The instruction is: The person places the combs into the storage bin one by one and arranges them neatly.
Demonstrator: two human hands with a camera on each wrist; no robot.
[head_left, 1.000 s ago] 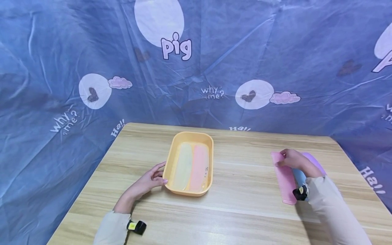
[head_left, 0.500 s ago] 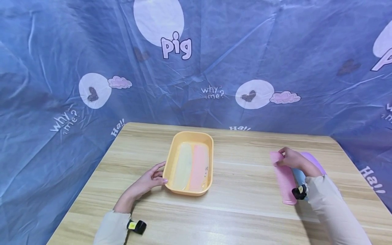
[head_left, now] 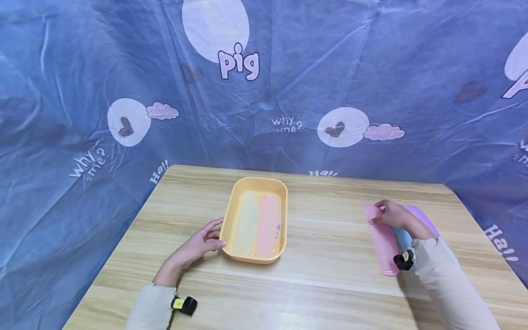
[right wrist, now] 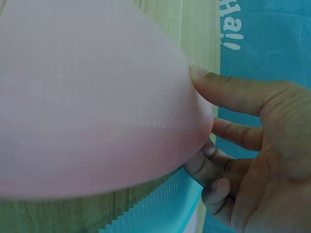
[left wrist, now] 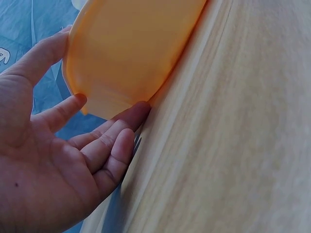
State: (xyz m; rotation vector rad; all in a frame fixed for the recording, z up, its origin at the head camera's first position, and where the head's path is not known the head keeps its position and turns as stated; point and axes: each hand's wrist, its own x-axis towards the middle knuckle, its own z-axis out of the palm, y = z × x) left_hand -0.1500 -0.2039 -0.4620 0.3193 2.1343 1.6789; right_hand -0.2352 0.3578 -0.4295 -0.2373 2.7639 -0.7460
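My left hand [head_left: 205,239] rests its fingertips against the left side of a yellow-orange tray [head_left: 231,201]; in the left wrist view the fingers [left wrist: 104,145] touch its outer wall and rim without wrapping round it. Inside the tray lie a pale green comb [head_left: 246,222] and a light pink comb [head_left: 268,224], side by side. On the right, my right hand [head_left: 395,215] pinches the far end of a pink comb [head_left: 383,245] between thumb and fingers. Partly hidden under that hand and arm are a blue comb [head_left: 402,237] and a purple piece [head_left: 422,217].
A wood-grain table [head_left: 326,256] carries everything, with bare surface between the tray and the right-hand combs. Behind it hangs a blue printed cloth [head_left: 288,91]. Black wrist cameras [head_left: 189,306] sit at both cuffs.
The far end of the pink comb has shifted very slightly left with my right hand. My left hand and the tray stay where they were.
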